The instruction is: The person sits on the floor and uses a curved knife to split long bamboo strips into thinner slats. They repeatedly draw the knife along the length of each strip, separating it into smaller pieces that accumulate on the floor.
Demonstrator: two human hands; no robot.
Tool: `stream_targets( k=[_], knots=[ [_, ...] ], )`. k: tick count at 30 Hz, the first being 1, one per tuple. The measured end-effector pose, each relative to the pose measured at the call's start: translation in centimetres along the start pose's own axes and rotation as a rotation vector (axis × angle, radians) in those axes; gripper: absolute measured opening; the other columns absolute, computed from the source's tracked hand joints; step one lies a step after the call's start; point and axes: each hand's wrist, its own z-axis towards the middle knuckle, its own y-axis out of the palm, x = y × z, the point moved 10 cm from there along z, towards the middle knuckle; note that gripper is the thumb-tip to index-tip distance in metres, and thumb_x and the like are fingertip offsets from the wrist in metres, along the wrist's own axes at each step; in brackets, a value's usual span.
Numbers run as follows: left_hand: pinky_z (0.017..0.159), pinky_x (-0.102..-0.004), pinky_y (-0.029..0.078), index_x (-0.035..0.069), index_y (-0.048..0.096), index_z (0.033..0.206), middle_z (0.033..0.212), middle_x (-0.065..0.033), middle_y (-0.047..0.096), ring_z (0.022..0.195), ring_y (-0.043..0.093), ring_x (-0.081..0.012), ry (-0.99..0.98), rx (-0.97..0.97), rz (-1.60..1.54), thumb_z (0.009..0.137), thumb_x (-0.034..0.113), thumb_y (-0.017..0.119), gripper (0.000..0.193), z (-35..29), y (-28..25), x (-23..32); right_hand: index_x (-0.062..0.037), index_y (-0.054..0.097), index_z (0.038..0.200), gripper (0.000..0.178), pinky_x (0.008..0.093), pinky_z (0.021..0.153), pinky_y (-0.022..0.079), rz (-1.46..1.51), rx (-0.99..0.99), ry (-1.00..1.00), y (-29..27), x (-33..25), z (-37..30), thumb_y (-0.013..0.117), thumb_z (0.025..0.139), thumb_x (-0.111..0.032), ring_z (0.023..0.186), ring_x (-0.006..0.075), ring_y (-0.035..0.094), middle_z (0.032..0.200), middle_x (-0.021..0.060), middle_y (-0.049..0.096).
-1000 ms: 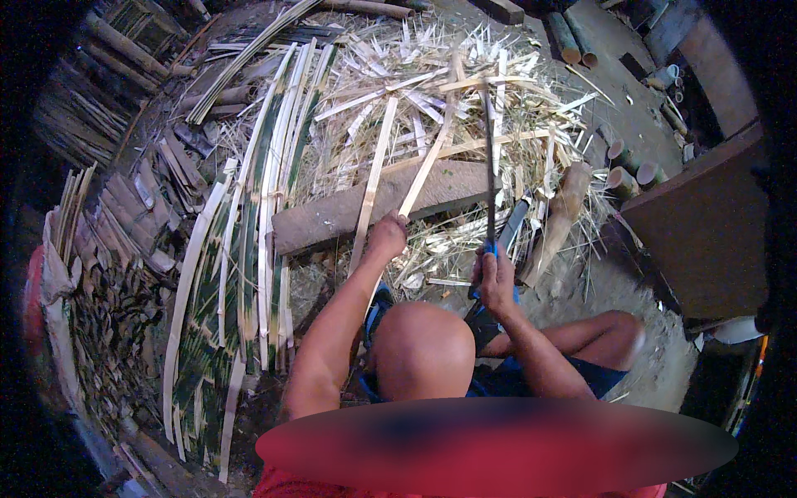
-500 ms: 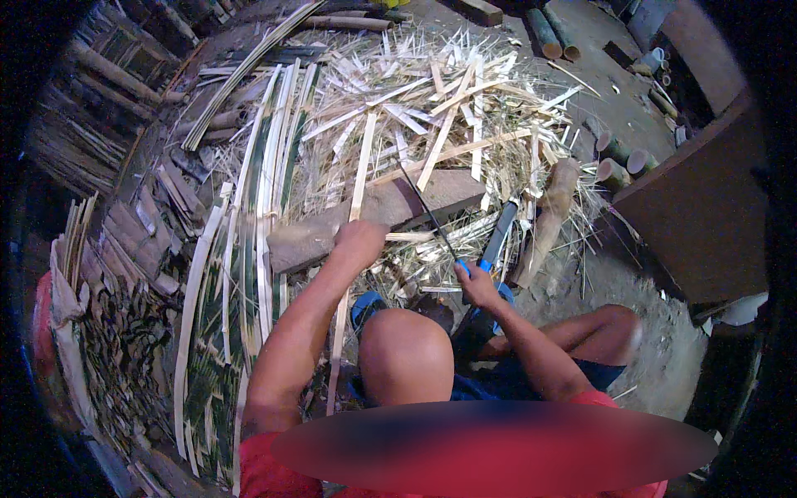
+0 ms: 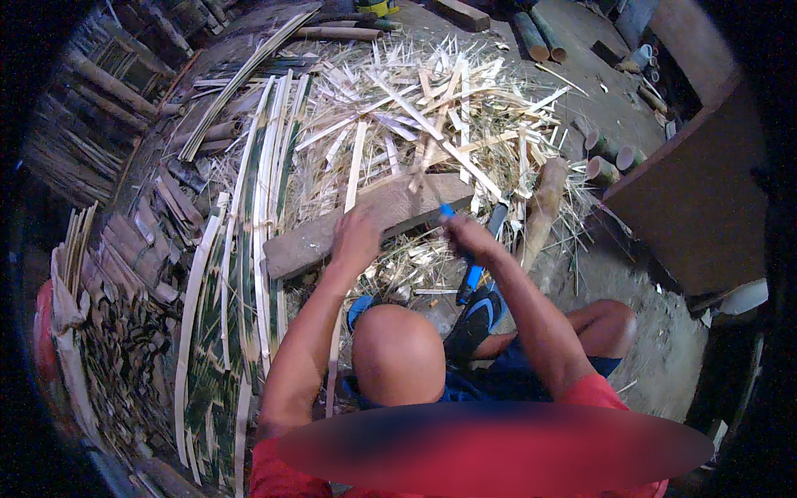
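Note:
My left hand (image 3: 357, 239) is closed around a long pale bamboo strip (image 3: 356, 166). The strip crosses a thick wooden block (image 3: 303, 245) and runs back under my left forearm, beside my knee. In my right hand (image 3: 473, 238) is a knife by its blue handle (image 3: 447, 211). Its blade, smeared by motion, points away over the block. A second blue-handled blade (image 3: 496, 221) stands just right of the knife hand, near my sandalled foot (image 3: 477, 319). Another pale strip (image 3: 432, 126) slants across the shavings beyond the block.
A heap of shavings and strips (image 3: 390, 104) spreads beyond the block. Long green-and-white bamboo strips (image 3: 264, 199) lie to the left, near stacked split pieces (image 3: 137, 257). At the right are a log (image 3: 544, 203), cut bamboo tubes (image 3: 602, 170) and a brown panel (image 3: 689, 199).
My right hand has moved up and left with the knife, whose blade is now blurred. A pale strip now slants across the heap. My left hand stays near the block with its strip.

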Motion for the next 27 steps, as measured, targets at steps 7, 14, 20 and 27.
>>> stream_targets(
  k=[7,14,20,27],
  knots=[
    [0.1,-0.0483,0.044,0.004,0.051,0.134,0.128,-0.0237,0.057,0.117,0.056,-0.0412,-0.473,-0.056,-0.119,0.092,0.025,0.06,0.048,-18.8,3.3,-13.7,-0.0164,0.05,0.083,0.016,0.0292,0.041,0.038,0.518,0.387,-0.024,-6.4,-2.7,-0.2,0.051,0.095,-0.027,0.046,0.0105,0.044,0.061,-0.0031,0.046],
    [0.079,-0.0507,0.05,0.003,0.048,0.136,0.088,-0.0216,0.07,0.086,0.067,-0.0455,-0.613,-0.109,-0.48,0.099,0.04,0.052,0.052,-25.7,10.7,-14.7,-0.0107,0.051,0.095,0.038,0.0312,0.048,0.043,0.108,0.186,-0.055,0.1,1.7,-4.6,0.056,0.097,-0.049,0.054,0.0132,0.05,0.065,-0.0016,0.044],
    [0.074,-0.0464,0.053,0.002,0.051,0.128,0.085,-0.0166,0.069,0.076,0.068,-0.0353,-0.765,-0.278,-0.761,0.1,0.037,0.051,0.045,-27.0,11.4,-14.3,-0.0025,0.05,0.109,0.039,0.0561,0.071,0.05,-0.86,0.278,-0.304,2.1,-0.1,-4.7,0.055,0.096,-0.039,0.078,0.0494,0.065,0.085,0.0295,0.066],
    [0.074,-0.0495,0.051,-0.002,0.055,0.112,0.087,-0.024,0.066,0.076,0.065,-0.0428,-0.569,-0.231,-0.642,0.102,0.031,0.045,0.036,-21.3,6.1,-10.2,-0.0045,0.051,0.114,0.05,0.0579,0.069,0.051,-1.335,-0.151,-0.166,9.2,0.0,-5.1,0.046,0.099,-0.051,0.08,0.0453,0.067,0.085,0.0253,0.069]
  ],
)
